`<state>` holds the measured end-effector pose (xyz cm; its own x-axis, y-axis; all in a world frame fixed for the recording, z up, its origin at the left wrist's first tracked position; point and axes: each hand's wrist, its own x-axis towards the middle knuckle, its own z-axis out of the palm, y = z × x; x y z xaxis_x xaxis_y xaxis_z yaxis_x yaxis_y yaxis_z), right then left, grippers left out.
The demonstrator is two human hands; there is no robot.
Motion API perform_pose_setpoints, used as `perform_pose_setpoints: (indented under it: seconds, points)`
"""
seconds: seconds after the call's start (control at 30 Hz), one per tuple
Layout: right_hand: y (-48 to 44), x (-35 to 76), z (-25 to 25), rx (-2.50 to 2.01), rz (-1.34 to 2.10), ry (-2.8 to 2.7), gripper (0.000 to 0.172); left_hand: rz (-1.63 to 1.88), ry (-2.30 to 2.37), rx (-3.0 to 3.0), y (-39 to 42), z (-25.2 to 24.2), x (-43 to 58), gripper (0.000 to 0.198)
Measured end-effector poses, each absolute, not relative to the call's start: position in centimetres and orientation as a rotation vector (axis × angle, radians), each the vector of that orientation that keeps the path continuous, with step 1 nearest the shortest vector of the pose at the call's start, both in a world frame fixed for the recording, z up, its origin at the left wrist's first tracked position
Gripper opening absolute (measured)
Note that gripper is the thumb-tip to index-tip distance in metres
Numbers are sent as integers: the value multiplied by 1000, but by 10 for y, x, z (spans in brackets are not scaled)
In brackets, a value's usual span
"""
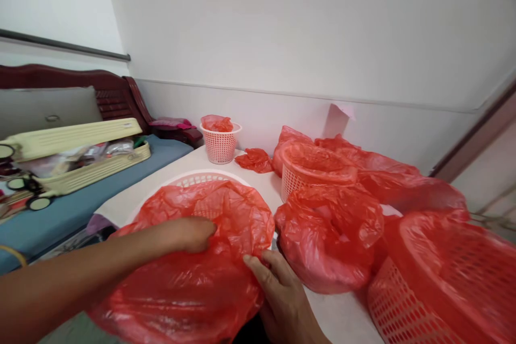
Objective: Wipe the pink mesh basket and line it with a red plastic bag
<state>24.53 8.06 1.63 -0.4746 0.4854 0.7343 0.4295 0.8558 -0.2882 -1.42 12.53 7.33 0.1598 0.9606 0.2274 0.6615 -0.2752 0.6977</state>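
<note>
A large red plastic bag (193, 279) is draped over a big white perforated basket (201, 176), whose rim shows at the far side. My left hand (193, 234) is curled at the inside of the bag, its fingertips hidden by the hand and the film. On the right edge, my right hand (282, 290) grips the bag between thumb and fingers. Just right of it rests another red plastic bag (330, 236), bulging and open at the top.
Bag-lined baskets stand at the right front (419, 301) and behind (300, 177). A small basket (220, 145) and a crumpled red bag (255, 160) sit at the back of the white table (342, 317). Left, an open cream suitcase (97, 169) lies on a blue-covered bench.
</note>
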Motion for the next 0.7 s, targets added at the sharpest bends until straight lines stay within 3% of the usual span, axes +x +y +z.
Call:
perform_pose_setpoints:
  seconds: [0.13, 0.3, 0.43, 0.57, 0.7]
  points:
    - [83, 252, 9, -773, 33, -2091, 46, 489, 1478, 2222, 95, 103, -15, 18]
    - [81, 255, -4, -827, 33, -2064, 51, 350, 1477, 2578, 34, 103, -15, 38]
    - [75, 251, -4, -767, -36, -2079, 53, 392, 1419, 2972, 24, 64, -30, 20]
    - [70, 248, 6, -695, -25, -2003, 45, 534, 1453, 2861, 29, 34, -51, 12]
    - [74, 251, 9, -744, 239, -1917, 27, 526, 1443, 2855, 28, 26, -57, 11]
